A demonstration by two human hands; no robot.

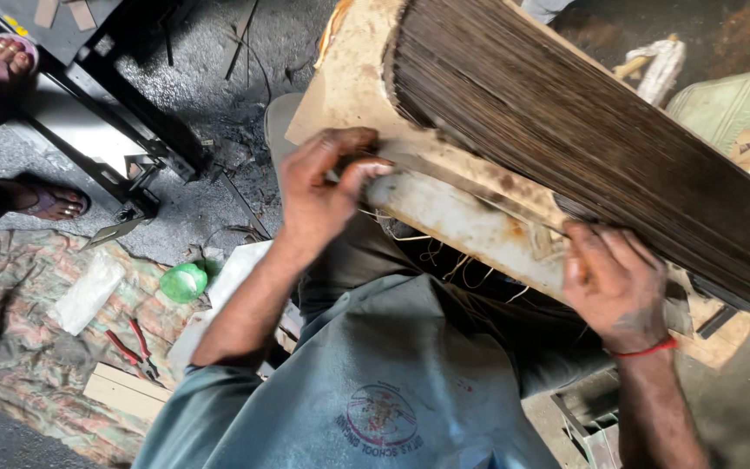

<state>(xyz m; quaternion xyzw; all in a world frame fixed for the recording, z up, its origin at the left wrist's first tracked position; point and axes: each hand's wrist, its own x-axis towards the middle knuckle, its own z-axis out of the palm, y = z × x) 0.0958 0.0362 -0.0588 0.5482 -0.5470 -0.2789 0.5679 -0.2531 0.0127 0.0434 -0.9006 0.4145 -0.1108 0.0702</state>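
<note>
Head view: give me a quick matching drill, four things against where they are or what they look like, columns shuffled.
1 left hand
2 right hand
3 green lid
4 red-handled pliers

a lies on the patterned cloth
b round, beside the white block
c wears a red thread at the wrist
d pinches the pale sheet's edge under the dark strip bundle

Pairs: 1-d, 2-c, 3-b, 4-a

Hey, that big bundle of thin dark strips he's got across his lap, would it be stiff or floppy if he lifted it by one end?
The bundle of dark strips would probably hold fairly stiff: the strips lie packed tight and straight. It likely weighs a lot, being thick and propped on the pale board. Its edge strips might splay or slide, since the left hand and right hand grip only the board's edge.
</note>
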